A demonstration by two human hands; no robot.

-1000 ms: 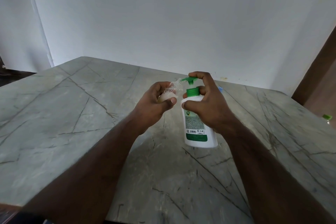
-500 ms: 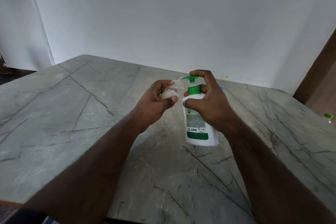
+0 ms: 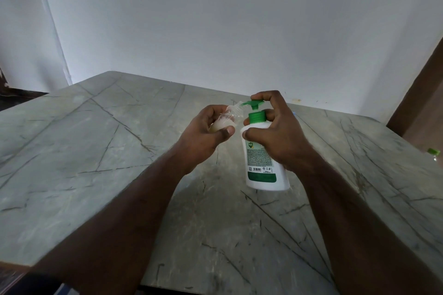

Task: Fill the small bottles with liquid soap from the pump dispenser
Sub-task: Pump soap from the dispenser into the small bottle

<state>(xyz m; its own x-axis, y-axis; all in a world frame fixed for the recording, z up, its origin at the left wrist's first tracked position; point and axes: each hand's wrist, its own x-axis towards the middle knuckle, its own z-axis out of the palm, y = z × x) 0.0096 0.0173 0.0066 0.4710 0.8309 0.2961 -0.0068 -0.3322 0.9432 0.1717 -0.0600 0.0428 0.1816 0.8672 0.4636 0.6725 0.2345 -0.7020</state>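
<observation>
My right hand [image 3: 278, 136] grips a white pump dispenser [image 3: 262, 165] with a green collar and green pump head, the forefinger resting on top of the pump. The dispenser is held tilted, its base just above the table. My left hand [image 3: 203, 136] holds a small clear bottle [image 3: 230, 116] tilted, its open neck against the green nozzle. Whitish soap lies in the bottle's lower part, partly hidden by my fingers.
A grey marble-patterned table [image 3: 96, 151] runs to a white wall behind. At the far right edge stands a clear bottle with a green cap [image 3: 435, 153]. A small blue thing [image 3: 294, 113] peeks out behind my right hand. A brown door frame rises at right.
The pump head has risen from its pressed position and my forefinger has lifted with it. Both hands stay in about the same place.
</observation>
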